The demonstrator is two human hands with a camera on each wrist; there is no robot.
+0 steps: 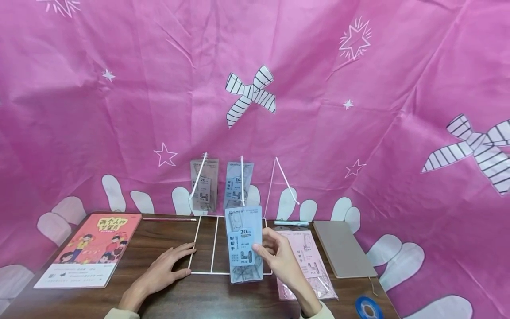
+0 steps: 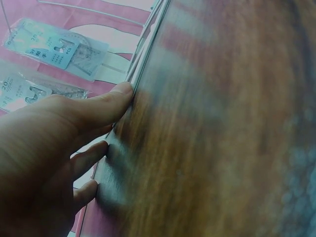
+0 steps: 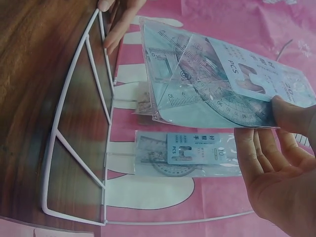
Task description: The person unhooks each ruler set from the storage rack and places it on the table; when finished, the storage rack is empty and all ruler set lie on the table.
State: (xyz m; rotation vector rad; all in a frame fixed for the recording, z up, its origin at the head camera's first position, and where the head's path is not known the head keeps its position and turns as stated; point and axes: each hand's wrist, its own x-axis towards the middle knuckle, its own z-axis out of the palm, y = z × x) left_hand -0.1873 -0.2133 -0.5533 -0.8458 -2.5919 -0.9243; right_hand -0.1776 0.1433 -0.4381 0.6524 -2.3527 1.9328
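Observation:
My right hand [image 1: 277, 257] pinches the right edge of a blue ruler set packet [image 1: 245, 248], held upright in front of a white wire rack [image 1: 213, 248]. Through its clear film, a protractor [image 3: 207, 86] and other rulers show in the right wrist view. A grey ruler set packet [image 1: 204, 186] hangs at the rack's left arm, and another blue ruler set packet [image 1: 238, 184] hangs at the middle arm. At the rack's left base corner lies my left hand [image 1: 165, 268], fingers loosely spread on the table, with the thumb [image 2: 118, 98] right at the base wire.
A pink ruler set packet [image 1: 308, 263] lies right of the rack, beside a grey-brown notebook [image 1: 344, 248]. Further left is a red book [image 1: 89, 248]. Behind them are a thin pencil [image 1: 169, 219] and a light blue pen [image 1: 291, 223]. Blue tape [image 1: 368, 307] sits front right.

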